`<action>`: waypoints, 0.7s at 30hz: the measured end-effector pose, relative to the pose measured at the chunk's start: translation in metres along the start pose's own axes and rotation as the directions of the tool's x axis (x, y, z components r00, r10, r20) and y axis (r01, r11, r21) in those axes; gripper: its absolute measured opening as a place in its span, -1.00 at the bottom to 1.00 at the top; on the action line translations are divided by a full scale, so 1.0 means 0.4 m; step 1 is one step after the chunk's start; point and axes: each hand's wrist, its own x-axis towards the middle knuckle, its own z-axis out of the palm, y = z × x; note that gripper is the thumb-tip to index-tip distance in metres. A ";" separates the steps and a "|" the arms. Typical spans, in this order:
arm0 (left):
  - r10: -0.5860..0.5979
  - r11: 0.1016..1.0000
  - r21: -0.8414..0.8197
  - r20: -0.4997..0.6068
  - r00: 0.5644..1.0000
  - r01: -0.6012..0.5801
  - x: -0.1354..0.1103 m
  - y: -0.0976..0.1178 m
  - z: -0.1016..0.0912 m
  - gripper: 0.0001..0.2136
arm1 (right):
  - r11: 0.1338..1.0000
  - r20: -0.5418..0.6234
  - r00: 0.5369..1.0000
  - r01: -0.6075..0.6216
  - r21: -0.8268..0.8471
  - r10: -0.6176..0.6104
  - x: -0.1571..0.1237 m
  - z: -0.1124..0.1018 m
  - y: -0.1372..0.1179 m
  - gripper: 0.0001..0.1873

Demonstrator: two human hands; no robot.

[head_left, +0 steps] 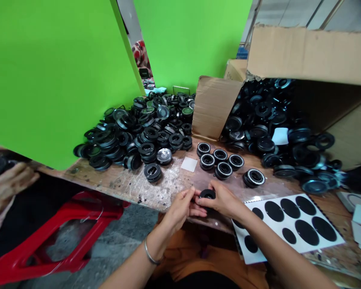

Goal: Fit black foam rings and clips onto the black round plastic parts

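My right hand [224, 199] is closed around a black round part [207, 194] with a ring-shaped top, just over the table's front edge. My left hand [185, 205] meets it from the left, thumb and forefinger drawn together at its side and the other fingers reaching beneath it. The part's underside is hidden by the fingers. Beyond my hands stand several similar parts with pale rings on top [223, 170], one of them [254, 177] set apart to the right. By my right forearm lies a white sheet of black round stickers [273, 211], partly covered by the arm.
A large heap of black round parts [147, 136] spreads over the back left. At right, an open cardboard box [216, 106] spills more parts. A small white square [189, 163] lies mid-table. Green panels [192, 40] stand behind. Another person's hand [12, 180] and a red stool [87, 228] are left.
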 end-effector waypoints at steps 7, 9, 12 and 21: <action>0.043 0.996 0.078 -0.050 0.998 -0.039 -0.014 -0.031 0.024 -0.54 | 0.866 0.244 0.966 -0.053 0.498 -0.082 -0.059 -0.021 0.056 -0.44; 0.065 0.996 0.069 -0.079 0.995 -0.059 -0.012 -0.016 0.025 -0.57 | 0.835 0.143 0.988 -0.028 0.550 -0.061 -0.074 -0.034 0.081 -0.38; 0.260 0.962 0.124 -0.150 0.954 -0.243 -0.001 0.096 0.003 -0.66 | 0.838 -0.017 1.000 0.024 0.545 -0.017 -0.111 -0.082 0.124 -0.44; 0.712 0.689 0.426 -0.546 0.441 -0.586 0.067 0.709 -0.177 -0.90 | 0.868 -0.216 0.934 -0.157 0.472 0.286 -0.271 -0.239 0.302 -0.53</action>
